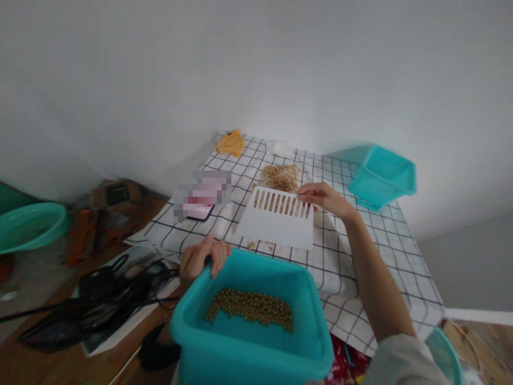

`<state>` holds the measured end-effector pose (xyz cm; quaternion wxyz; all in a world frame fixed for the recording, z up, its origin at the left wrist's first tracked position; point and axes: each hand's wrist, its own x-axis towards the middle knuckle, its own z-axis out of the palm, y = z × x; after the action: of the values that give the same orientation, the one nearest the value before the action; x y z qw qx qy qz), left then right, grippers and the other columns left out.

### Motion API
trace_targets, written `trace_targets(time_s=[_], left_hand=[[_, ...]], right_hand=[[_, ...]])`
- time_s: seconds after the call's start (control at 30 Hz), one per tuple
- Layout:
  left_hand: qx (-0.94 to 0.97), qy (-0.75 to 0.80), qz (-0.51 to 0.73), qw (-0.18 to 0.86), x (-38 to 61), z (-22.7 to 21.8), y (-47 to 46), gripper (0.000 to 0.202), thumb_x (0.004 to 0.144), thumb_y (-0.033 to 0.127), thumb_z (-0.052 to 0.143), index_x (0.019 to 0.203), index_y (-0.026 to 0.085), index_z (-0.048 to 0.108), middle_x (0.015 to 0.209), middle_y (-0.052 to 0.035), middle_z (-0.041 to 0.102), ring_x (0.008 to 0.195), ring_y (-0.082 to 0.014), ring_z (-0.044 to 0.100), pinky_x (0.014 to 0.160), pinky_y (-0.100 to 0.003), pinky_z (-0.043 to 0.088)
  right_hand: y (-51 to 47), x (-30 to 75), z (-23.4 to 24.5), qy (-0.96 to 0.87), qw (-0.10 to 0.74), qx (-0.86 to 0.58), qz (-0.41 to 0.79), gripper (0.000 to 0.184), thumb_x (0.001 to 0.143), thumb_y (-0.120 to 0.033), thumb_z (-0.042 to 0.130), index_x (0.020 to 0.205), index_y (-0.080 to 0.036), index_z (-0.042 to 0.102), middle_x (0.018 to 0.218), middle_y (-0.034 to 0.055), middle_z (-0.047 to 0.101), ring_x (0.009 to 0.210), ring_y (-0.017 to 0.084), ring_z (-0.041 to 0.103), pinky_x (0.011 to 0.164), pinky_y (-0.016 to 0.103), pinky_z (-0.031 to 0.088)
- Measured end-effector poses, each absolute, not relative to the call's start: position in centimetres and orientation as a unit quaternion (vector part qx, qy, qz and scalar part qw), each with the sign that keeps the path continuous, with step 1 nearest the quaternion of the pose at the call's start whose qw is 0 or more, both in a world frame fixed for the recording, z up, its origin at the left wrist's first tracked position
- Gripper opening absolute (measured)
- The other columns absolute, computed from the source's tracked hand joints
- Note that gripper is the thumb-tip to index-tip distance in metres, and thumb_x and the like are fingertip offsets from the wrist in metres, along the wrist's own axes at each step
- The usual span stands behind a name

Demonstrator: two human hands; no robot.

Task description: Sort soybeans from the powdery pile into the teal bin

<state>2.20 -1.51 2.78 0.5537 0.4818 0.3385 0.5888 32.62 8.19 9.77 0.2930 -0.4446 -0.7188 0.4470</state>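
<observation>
My left hand point(201, 259) is closed over the left rim of a turquoise plastic bin point(248, 350) at the near edge of the table. Inside the bin, a band of small yellow-brown beans point(254, 306) lies across the bottom. My right hand point(326, 198) pinches the far right corner of a white plate with a row of slots point(274, 230). The plate slants over the cloth just beyond the bin, its slotted end farthest from me. Behind it is a heap of beans mixed with paler bits point(282, 176). A few beans show by the plate's near edge.
A checked cloth point(385, 251) covers the table. A second turquoise bin point(385, 176) stands tilted at right. A phone point(200, 211), a yellow cloth point(231, 143) and white tissue point(279, 148) lie about. Black cables point(132, 278) and a green basin point(34, 227) are at left.
</observation>
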Motion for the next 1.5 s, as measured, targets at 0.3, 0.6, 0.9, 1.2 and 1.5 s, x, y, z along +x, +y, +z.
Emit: trace_targets(time_s=[0.3,0.6,0.9,1.2,1.5], left_hand=[[0.478,0.309,0.588,0.575,2.0,2.7,-1.4,0.066,0.100,0.029,0.035,0.036,0.021,0.044,0.033,0.0008,0.038,0.040,-0.0143,0.037,0.066,-0.038,0.034],[0.480,0.297,0.586,0.581,1.7,2.2,-1.1,0.067,0.101,0.031,0.034,0.036,0.021,0.046,0.033,0.0005,0.039,0.040,-0.0143,0.038,0.067,-0.037,0.035],[0.459,0.307,0.592,0.587,2.0,2.6,-1.4,0.065,0.100,0.027,0.034,0.037,0.023,0.050,0.034,0.0014,0.040,0.041,-0.0148,0.037,0.067,-0.036,0.035],[0.465,0.308,0.585,0.589,1.9,2.5,-1.3,0.068,0.100,0.023,0.030,0.036,0.022,0.050,0.033,0.0005,0.040,0.041,-0.0155,0.038,0.068,-0.037,0.034],[0.469,0.299,0.588,0.588,1.9,2.3,-1.2,0.068,0.101,0.027,0.030,0.036,0.022,0.049,0.032,0.0000,0.039,0.040,-0.0155,0.037,0.066,-0.038,0.033]], right_hand=[[8.2,32.7,9.8,-0.710,0.304,-0.454,0.444,0.023,0.081,-0.040,0.067,0.081,-0.017,0.070,0.062,-0.0003,0.063,0.053,0.010,0.053,0.046,0.021,0.038],[8.3,32.8,9.7,-0.716,0.301,-0.449,0.442,0.024,0.082,-0.041,0.067,0.083,-0.017,0.071,0.063,0.0002,0.063,0.054,0.010,0.054,0.046,0.021,0.038],[8.5,33.0,9.3,-0.733,0.283,-0.432,0.442,0.025,0.084,-0.040,0.067,0.087,-0.016,0.073,0.068,0.0009,0.065,0.057,0.010,0.056,0.048,0.021,0.038],[8.6,32.5,8.8,-0.729,0.192,-0.403,0.519,0.023,0.085,-0.039,0.066,0.083,-0.016,0.068,0.069,-0.0005,0.063,0.058,0.010,0.058,0.048,0.019,0.045],[7.9,32.2,9.6,-0.728,0.181,-0.377,0.544,0.019,0.085,-0.035,0.066,0.083,-0.016,0.067,0.068,-0.0021,0.063,0.056,0.008,0.056,0.044,0.016,0.042]])
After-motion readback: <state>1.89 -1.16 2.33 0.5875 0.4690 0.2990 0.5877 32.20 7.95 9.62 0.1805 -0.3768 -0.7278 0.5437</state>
